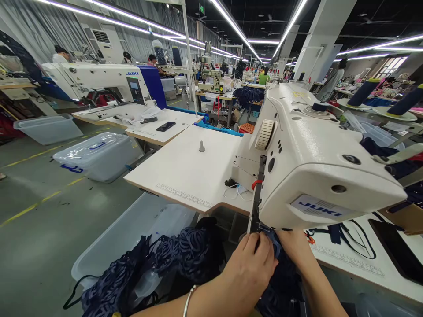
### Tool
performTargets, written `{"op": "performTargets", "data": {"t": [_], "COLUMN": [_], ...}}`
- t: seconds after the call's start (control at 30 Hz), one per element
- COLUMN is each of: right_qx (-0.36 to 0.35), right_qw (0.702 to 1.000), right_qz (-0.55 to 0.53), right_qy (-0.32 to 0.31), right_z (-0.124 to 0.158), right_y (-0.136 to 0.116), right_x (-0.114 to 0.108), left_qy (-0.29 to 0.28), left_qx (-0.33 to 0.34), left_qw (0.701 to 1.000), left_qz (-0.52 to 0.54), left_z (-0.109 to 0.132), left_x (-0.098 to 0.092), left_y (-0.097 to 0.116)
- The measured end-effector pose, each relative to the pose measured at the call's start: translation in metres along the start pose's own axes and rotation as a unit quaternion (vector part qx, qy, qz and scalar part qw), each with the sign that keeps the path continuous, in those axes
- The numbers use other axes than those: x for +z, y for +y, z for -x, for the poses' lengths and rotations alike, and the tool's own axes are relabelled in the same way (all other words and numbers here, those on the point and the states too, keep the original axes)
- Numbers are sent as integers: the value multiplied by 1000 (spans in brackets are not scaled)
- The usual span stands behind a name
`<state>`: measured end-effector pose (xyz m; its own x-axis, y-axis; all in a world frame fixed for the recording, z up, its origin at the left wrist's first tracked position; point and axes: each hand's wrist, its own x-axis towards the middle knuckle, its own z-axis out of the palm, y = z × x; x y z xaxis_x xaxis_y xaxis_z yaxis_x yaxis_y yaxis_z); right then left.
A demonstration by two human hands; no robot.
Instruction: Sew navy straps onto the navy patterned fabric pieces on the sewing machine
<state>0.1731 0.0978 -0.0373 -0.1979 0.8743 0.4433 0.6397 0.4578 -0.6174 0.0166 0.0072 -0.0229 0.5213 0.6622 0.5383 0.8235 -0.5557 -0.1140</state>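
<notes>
A white JUKI sewing machine fills the right side, its head hanging over both my hands. My left hand, with a bracelet on its wrist, is closed on dark navy patterned fabric beside the machine's needle end. Just right of it my right hand reaches in under the machine head, which hides its fingers. The fabric hangs down between my forearms. Below and left, bundles of navy patterned fabric lie in a clear plastic bin.
A white worktable with a printed ruler extends left of the machine. Beyond it are a phone and a second JUKI machine. A lidded plastic box stands on the floor. Black straps lie at the right. Other people sit farther back.
</notes>
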Motion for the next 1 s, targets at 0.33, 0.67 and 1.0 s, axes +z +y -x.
{"op": "performTargets", "data": {"t": [0.33, 0.67, 1.0], "right_qx": [100, 53, 0], "right_qw": [990, 996, 1000], "right_qz": [-91, -72, -4], "right_qy": [-38, -9, 3], "right_z": [6, 0, -3], "right_y": [-6, -1, 3], "right_x": [-3, 2, 3], "left_qy": [-11, -10, -1], "left_qx": [2, -14, -14], "left_qw": [1000, 1000, 1000], "left_qz": [13, 18, 18], "left_z": [1, -4, -8], "left_x": [7, 6, 5], "left_y": [2, 1, 1]}}
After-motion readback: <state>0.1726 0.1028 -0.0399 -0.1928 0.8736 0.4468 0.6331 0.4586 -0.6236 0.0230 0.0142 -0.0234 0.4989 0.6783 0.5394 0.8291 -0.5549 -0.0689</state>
